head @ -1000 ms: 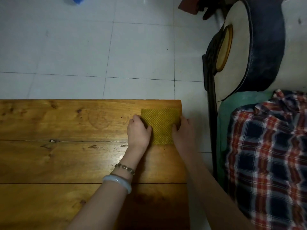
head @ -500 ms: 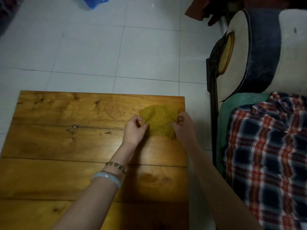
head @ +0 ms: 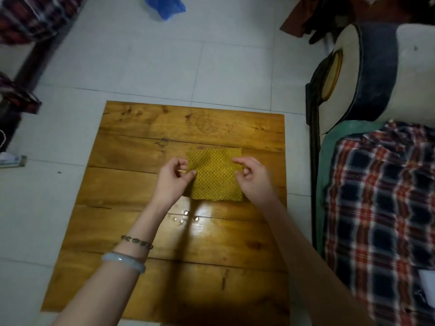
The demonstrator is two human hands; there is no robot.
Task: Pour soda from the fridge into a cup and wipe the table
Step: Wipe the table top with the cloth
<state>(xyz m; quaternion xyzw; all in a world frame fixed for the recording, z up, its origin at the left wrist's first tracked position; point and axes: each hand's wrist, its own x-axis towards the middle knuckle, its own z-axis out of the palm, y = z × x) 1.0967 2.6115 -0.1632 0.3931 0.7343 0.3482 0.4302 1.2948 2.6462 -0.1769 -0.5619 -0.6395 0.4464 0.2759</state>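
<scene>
A yellow waffle-textured cloth (head: 215, 176) is spread as a square over the middle of the wooden table (head: 131, 147). My left hand (head: 173, 182) pinches its left edge between thumb and fingers. My right hand (head: 253, 176) pinches its right edge the same way. A few liquid droplets (head: 182, 217) glisten on the tabletop just in front of the cloth, between my forearms. No cup or soda bottle is in view.
A sofa with a plaid shirt (head: 381, 196) and a cushion (head: 367, 71) stands right of the table. A blue plastic bag (head: 164, 7) lies on the tiled floor beyond. Dark furniture (head: 23, 67) stands at the left.
The cloth was lifted from the table's far right corner, then brought toward the middle and held spread out. My head has risen, so the whole table now shows.
</scene>
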